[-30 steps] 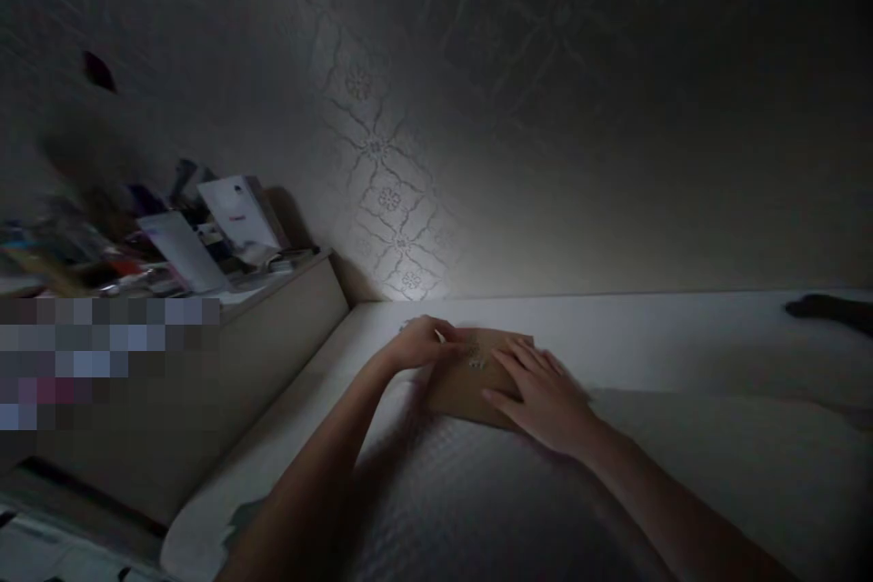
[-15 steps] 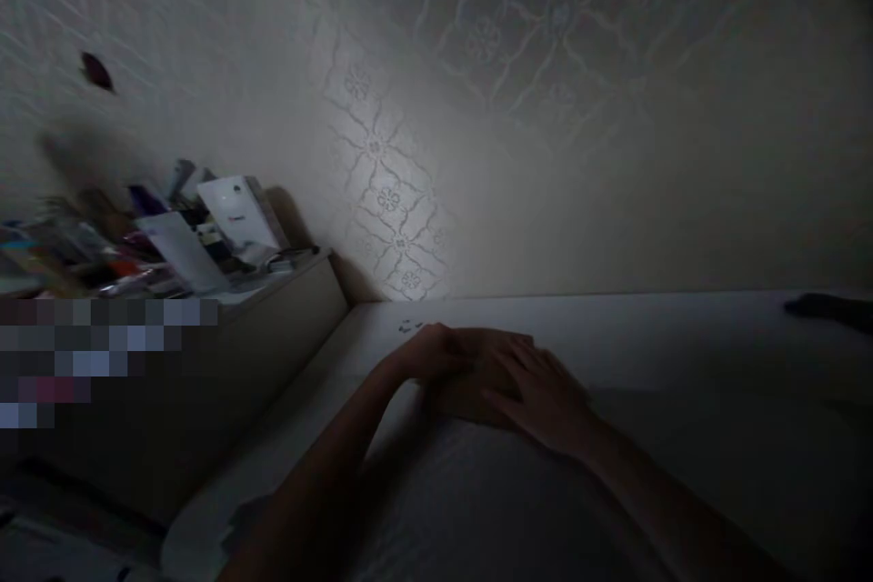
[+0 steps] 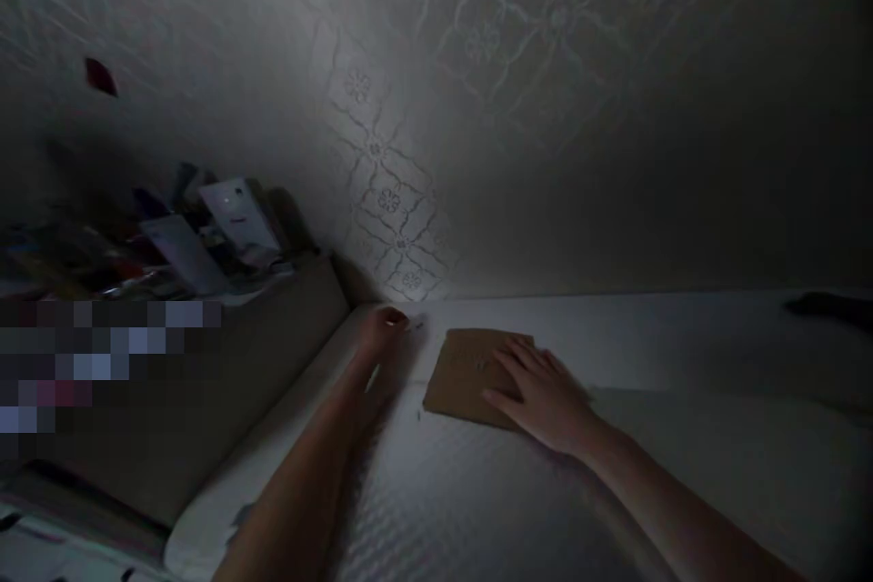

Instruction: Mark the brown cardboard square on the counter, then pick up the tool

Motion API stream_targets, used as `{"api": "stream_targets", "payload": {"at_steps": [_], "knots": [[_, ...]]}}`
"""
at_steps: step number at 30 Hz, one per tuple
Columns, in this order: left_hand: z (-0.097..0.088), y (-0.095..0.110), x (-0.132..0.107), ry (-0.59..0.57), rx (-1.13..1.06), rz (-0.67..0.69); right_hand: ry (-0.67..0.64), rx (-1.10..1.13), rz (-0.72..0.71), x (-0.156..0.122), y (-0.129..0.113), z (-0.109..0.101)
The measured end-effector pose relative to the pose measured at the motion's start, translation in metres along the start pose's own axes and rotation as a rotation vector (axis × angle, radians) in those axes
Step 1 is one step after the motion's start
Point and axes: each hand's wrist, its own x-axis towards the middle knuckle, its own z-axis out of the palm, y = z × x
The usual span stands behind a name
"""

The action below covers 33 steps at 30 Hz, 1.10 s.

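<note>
A flat brown piece of cardboard (image 3: 464, 377) lies on the white surface, with small marks or bits near its middle. Flat on its right part rests my right hand (image 3: 546, 396), fingers stretched and slightly spread. To the left of the cardboard, my left hand (image 3: 382, 335) is down at the surface close to the wall, its fingers curled together as in a pinch. What they hold, if anything, is too small and dark to make out. Beside those fingertips lies a tiny dark piece (image 3: 419, 326). Another small speck (image 3: 418, 416) sits by the cardboard's lower left corner.
On the left stands a cabinet (image 3: 273, 364) topped with a white box (image 3: 238, 214) and mixed clutter. A patterned wall (image 3: 546, 155) rises behind the white surface (image 3: 655, 336). Something dark (image 3: 825, 307) lies at the far right. The light is dim.
My left hand has moved left, off the cardboard, to the small pieces near the wall. The cardboard is now more exposed. My right hand stays in place.
</note>
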Motion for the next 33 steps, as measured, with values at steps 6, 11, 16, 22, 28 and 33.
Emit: {"api": "stream_targets", "payload": {"at_steps": [6,11,16,22,28,33], "knots": [[0.001,-0.005,-0.005,-0.021,0.036,-0.056,-0.024,-0.004,0.004,0.0,-0.001,-0.003],[0.006,-0.003,-0.005,-0.036,0.067,-0.052,-0.03,-0.008,0.01,-0.001,-0.003,-0.006],[0.006,-0.001,-0.003,-0.016,0.086,-0.04,-0.026,-0.007,0.003,0.0,-0.002,-0.005],[0.003,0.033,-0.015,-0.223,-0.036,0.242,-0.025,-0.009,0.003,0.0,-0.002,-0.005],[0.006,0.071,-0.044,-0.587,-0.108,0.475,-0.027,-0.011,-0.004,0.0,-0.003,-0.007],[0.006,0.079,-0.051,-0.561,-0.048,0.465,-0.028,-0.009,0.0,0.0,-0.002,-0.004]]}}
